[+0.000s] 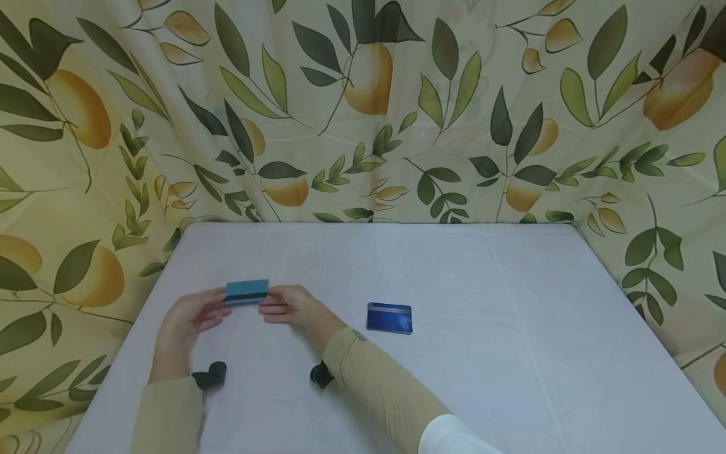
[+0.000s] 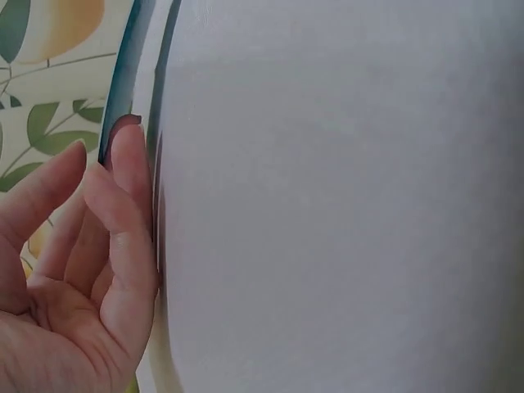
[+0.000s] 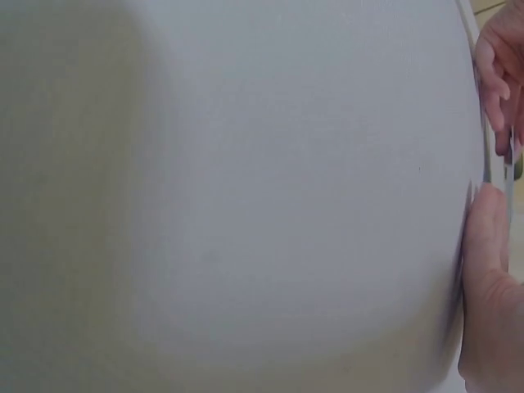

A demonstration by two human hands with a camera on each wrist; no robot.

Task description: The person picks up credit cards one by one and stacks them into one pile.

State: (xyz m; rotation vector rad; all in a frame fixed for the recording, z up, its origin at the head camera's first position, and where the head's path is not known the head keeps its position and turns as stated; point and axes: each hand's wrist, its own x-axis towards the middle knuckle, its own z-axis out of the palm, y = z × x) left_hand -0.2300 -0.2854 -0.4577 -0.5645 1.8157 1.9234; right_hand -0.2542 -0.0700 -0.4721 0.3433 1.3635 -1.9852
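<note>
A light blue card with a black stripe [image 1: 246, 292] is held up over the left part of the table, its striped face toward the head camera. My left hand [image 1: 195, 313] pinches the card's left end between thumb and fingers. At the opposite end, my right hand [image 1: 290, 305] grips the card's right edge with its fingertips. The left wrist view catches the card edge-on above my left hand [image 2: 90, 262]. Both hands show at the right border of the right wrist view, my right hand [image 3: 491, 303] being the lower one.
A dark blue card with a grey stripe [image 1: 389, 318] lies flat on the white-covered table [image 1: 488, 372], to the right of my right hand. Behind the table hangs a curtain [image 1: 363, 157] printed with fruit and leaves. Black wrist devices [image 1: 210, 376] sit at both sleeves.
</note>
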